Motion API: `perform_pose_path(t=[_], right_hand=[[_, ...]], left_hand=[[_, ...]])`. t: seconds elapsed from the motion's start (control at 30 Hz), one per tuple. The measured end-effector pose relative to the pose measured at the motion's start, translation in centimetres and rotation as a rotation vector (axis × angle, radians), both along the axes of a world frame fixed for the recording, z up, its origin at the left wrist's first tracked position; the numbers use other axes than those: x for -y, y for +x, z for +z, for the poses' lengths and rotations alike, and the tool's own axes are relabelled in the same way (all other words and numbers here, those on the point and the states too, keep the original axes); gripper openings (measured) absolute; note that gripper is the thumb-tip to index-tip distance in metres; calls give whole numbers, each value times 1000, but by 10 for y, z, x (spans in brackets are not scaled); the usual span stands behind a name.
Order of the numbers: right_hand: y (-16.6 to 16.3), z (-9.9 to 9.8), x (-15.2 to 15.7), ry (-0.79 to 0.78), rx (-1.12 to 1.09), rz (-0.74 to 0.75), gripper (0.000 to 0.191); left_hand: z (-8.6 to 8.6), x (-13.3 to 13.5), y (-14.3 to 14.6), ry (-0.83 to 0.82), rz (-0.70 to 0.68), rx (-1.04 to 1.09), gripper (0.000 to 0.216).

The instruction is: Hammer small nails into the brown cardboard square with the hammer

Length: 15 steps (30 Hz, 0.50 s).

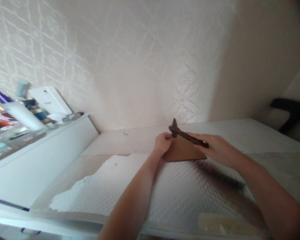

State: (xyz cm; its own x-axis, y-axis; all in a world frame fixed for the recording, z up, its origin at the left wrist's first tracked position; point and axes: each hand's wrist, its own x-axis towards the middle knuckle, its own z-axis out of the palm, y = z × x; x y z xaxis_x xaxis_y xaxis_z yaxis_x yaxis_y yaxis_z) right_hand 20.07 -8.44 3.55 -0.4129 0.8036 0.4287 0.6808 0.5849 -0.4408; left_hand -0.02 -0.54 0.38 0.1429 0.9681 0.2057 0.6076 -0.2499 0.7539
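Note:
A hammer (191, 138) with a dark head and dark handle is gripped in my right hand (212, 146), whose fingers wrap round the handle's near end. The hammer's head is over the far left corner of a flat brown board (183, 150). At that corner my left hand (163, 143) is closed in a pinch, close to the hammer head. Whatever sits between its fingertips is too small to make out. Under the board lies a white quilted-texture sheet (130, 180). Several tiny pieces (125, 133) lie on the white surface beyond, and one small dark piece (116, 163) rests on the sheet.
A white cabinet (65, 150) on the left carries bottles, a white box (50, 100) and other small items. Patterned wallpaper (140, 66) rises behind the table (234, 133). A black chair part (292, 108) is at the far right. Dark stains mark the sheet near my right forearm.

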Motion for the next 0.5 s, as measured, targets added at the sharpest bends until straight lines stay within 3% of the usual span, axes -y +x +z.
perform_pose_path(t=[0.5], right_hand=[[2, -1, -1, -21, -28, 24, 57]], left_hand=[[2, 0, -1, -12, 18, -3, 17]])
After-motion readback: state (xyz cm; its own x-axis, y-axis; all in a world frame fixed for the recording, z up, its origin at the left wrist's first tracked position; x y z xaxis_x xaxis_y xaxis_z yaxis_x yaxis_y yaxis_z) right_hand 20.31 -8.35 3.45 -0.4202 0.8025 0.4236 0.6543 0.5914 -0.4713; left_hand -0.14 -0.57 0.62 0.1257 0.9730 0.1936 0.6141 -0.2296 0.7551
